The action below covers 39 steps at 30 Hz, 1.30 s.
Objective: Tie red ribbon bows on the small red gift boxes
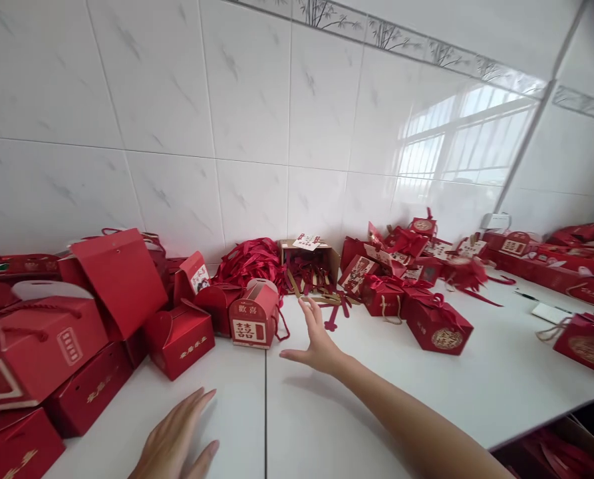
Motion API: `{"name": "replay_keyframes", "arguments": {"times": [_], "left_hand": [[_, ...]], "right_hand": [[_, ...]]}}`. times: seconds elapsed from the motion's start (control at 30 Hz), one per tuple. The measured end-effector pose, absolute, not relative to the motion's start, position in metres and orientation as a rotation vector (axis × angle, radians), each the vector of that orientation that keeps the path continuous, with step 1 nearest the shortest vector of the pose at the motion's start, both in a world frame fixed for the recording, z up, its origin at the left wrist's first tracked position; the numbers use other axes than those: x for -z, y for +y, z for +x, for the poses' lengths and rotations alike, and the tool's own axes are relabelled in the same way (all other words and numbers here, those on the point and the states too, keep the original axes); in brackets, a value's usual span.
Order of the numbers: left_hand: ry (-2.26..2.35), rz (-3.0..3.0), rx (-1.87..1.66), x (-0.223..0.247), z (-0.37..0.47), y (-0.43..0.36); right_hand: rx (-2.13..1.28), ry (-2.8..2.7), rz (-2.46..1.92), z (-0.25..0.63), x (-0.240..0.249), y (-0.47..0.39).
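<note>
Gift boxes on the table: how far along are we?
Looks done: the bow-topped box, closed, ribbon on top. In hand: nothing; left hand and right hand are open and empty. Probably left: the ribbon pile lies loose, and a large red flap stands raised. Overall share: can't tell.

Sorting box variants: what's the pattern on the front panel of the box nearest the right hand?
Cream panel with red characters, on the red box; head view.
</note>
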<state>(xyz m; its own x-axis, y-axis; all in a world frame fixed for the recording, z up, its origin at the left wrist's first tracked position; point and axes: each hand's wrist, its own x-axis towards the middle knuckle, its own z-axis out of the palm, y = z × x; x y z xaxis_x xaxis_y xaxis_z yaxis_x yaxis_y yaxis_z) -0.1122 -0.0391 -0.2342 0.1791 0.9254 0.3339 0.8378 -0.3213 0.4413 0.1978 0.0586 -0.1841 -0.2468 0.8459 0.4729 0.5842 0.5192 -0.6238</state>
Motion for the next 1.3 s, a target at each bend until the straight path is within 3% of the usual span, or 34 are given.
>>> {"name": "replay_keyframes", "arguments": {"times": [0.33,0.63,0.93,1.1,1.3], "left_hand": [[1.802,2.348,-0.653,0.207,-0.094,-0.063],[1.782,2.255,-0.672,0.209,-0.093,-0.065],[1.643,2.169,-1.199,0.192,-0.089,-0.073],[1.438,2.052,-1.411,0.190,-0.075,-0.084],[1.580,2.091,-1.468,0.196,-0.065,-0.084]], "right_hand": [[-0.493,-1.687,-1.038,0.109,0.191,0.087],[-0.561,-1.796,-1.008,0.147,0.183,0.088],[-0.612,-2.138,-0.764,0.159,0.168,-0.002],[-0.334,-2.161,-0.479,0.162,0.171,-0.003],[-0.149,-2.068,-1.245,0.133,0.195,0.120]]}}
